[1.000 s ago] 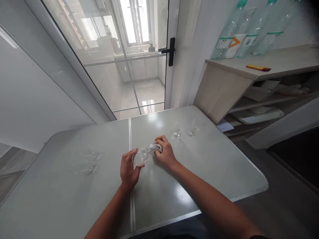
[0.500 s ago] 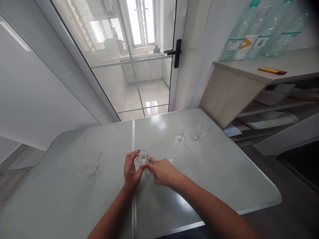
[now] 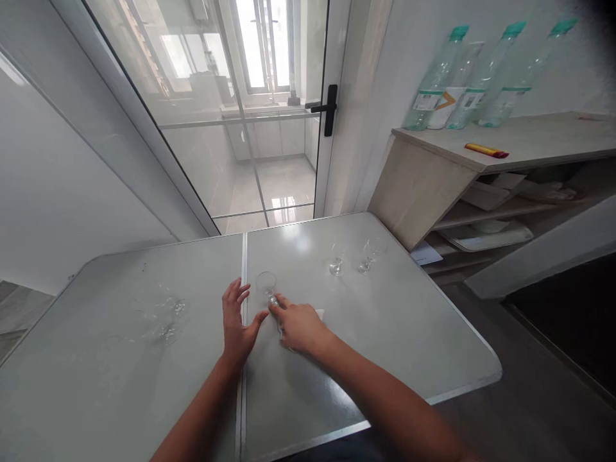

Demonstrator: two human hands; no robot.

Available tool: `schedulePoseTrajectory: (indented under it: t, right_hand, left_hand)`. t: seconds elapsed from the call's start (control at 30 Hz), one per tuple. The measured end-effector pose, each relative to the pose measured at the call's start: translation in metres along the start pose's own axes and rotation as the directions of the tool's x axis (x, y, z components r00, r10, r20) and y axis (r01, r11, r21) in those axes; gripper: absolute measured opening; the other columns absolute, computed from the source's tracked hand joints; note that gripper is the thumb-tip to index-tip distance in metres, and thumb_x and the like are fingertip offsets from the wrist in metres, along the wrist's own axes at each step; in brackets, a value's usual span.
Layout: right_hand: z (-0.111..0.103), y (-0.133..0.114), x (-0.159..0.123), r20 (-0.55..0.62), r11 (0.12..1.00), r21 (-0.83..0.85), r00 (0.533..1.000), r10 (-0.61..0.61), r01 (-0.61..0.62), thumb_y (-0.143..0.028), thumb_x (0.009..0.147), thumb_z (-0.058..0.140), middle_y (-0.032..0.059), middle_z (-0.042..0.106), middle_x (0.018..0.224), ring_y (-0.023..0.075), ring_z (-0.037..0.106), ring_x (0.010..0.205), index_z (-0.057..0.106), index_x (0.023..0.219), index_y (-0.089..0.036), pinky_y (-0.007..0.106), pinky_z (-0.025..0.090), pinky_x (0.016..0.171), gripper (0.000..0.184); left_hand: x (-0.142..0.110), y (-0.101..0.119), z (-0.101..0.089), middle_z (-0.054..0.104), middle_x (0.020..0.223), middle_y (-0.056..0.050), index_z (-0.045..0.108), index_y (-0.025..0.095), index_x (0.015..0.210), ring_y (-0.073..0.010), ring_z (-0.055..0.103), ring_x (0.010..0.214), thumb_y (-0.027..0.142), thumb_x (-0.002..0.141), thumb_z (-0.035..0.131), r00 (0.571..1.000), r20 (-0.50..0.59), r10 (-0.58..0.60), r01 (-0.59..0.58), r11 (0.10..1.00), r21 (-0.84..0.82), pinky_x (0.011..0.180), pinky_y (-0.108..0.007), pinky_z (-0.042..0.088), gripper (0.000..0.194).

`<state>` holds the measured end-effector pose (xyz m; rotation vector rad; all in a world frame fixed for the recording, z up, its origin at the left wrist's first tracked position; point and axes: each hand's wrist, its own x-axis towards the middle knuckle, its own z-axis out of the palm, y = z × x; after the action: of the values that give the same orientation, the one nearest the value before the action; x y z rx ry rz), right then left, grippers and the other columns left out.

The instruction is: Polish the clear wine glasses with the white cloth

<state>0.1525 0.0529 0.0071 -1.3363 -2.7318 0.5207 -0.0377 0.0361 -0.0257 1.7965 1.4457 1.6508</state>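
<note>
A clear stemmed glass (image 3: 265,282) is in the middle of the table, its bowl rim pointing away from me. My right hand (image 3: 301,326) pinches it low, around the stem, and the base is mostly hidden by the fingers. Something small and white (image 3: 319,314) shows beside that hand; I cannot tell what it is. To the left of the glass, my left hand (image 3: 238,324) has its fingers spread, with the thumb close to the glass and nothing held.
Two stemmed glasses, one (image 3: 337,264) beside another (image 3: 366,263), stand at the back right. More clear glassware (image 3: 167,332) is on the left half of the table (image 3: 202,263). Several plastic bottles (image 3: 426,96) and a yellow-red tube (image 3: 486,151) rest on a wooden shelf unit (image 3: 414,173).
My left hand has come off the glass and its fingers have spread. The glass now tips with its rim farther from me, held by my right hand. The view has shifted rightward.
</note>
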Motion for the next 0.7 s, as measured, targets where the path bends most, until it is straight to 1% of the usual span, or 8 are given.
schedulePoseTrajectory:
  t: [0.13,0.23,0.37,0.5,0.53,0.6,0.63,0.7]
  right_hand:
    - [-0.009,0.023,0.009,-0.003,0.975,-0.013,0.975,0.221,-0.221,-0.020,0.079,0.056,0.0105,0.025,0.168,0.0286,0.072,0.099,0.042,0.150,-0.026,0.040,0.054,0.081,0.073]
    - [-0.015,0.043,0.015,-0.027,0.945,-0.026,0.945,0.326,-0.327,-0.019,0.080,0.054,0.0103,0.026,0.168,0.0289,0.071,0.104,0.047,0.147,-0.027,0.040,0.053,0.083,0.067]
    - [-0.015,0.060,0.016,-0.103,0.932,0.002,0.927,0.362,-0.363,-0.017,0.081,0.054,0.0079,0.036,0.163,0.0272,0.071,0.103,0.055,0.139,-0.027,0.037,0.052,0.082,0.059]
    - [-0.016,0.051,0.007,-0.229,0.923,0.086,0.894,0.386,-0.376,-0.012,0.080,0.053,0.0111,0.048,0.153,0.0252,0.070,0.096,0.068,0.116,-0.023,0.036,0.050,0.081,0.041]
    - [-0.017,0.044,0.004,-0.298,0.922,0.149,0.873,0.387,-0.358,-0.010,0.080,0.052,0.0129,0.054,0.147,0.0258,0.069,0.098,0.070,0.110,-0.021,0.036,0.049,0.084,0.037]
    - [-0.018,0.027,0.000,-0.432,0.926,0.351,0.853,0.294,-0.141,-0.011,0.085,0.048,0.0120,0.064,0.130,0.0263,0.064,0.108,0.068,0.109,-0.021,0.036,0.047,0.092,0.033]
    - [-0.017,0.018,-0.002,-0.464,0.884,0.467,0.858,0.219,0.027,-0.013,0.088,0.047,0.0101,0.066,0.124,0.0253,0.062,0.111,0.067,0.111,-0.022,0.035,0.046,0.096,0.032]
    - [-0.014,0.003,-0.001,-0.452,0.698,0.669,0.886,0.108,0.256,-0.022,0.096,0.043,0.0066,0.065,0.122,0.0229,0.058,0.115,0.064,0.116,-0.025,0.035,0.045,0.100,0.030]
  left_hand:
    - [-0.001,-0.004,-0.001,0.044,0.141,-0.014,0.044,0.028,0.142,-0.0260,0.061,0.115,0.041,0.088,0.073,0.998,-0.058,0.002,0.000,0.999,0.040,0.095,-0.046,0.056,0.062]
    - [-0.002,-0.003,0.001,0.049,0.130,-0.012,0.051,0.025,0.132,-0.0221,0.062,0.103,0.039,0.092,0.068,0.999,-0.043,0.010,-0.007,0.997,0.081,0.087,-0.040,0.057,0.046]
    - [-0.005,0.004,0.003,0.052,0.122,-0.011,0.055,0.022,0.124,-0.0195,0.061,0.097,0.034,0.095,0.063,1.000,0.025,0.015,-0.017,0.994,0.110,0.082,-0.037,0.055,0.033]
    - [-0.009,0.010,0.002,0.059,0.109,-0.009,0.060,0.021,0.116,-0.0185,0.062,0.092,0.033,0.096,0.060,0.996,0.074,-0.049,0.043,0.997,0.071,0.085,-0.036,0.053,0.023]
    - [-0.010,0.011,0.001,0.062,0.102,-0.007,0.062,0.020,0.111,-0.0178,0.063,0.088,0.034,0.098,0.058,0.989,0.114,-0.099,0.096,0.995,0.034,0.084,-0.035,0.053,0.020]
    - [-0.012,0.012,0.002,0.067,0.094,-0.006,0.065,0.020,0.106,-0.0174,0.064,0.083,0.038,0.099,0.056,0.944,0.251,-0.212,0.242,0.965,-0.096,0.080,-0.033,0.053,0.022]
    - [-0.013,0.013,0.002,0.069,0.099,-0.008,0.066,0.020,0.110,-0.0182,0.066,0.086,0.040,0.097,0.059,0.909,0.334,-0.249,0.319,0.931,-0.177,0.079,-0.032,0.054,0.025]
    - [-0.014,0.013,0.005,0.069,0.116,-0.011,0.063,0.022,0.124,-0.0218,0.067,0.098,0.044,0.087,0.073,0.847,0.454,-0.276,0.447,0.832,-0.328,0.080,-0.031,0.055,0.044]
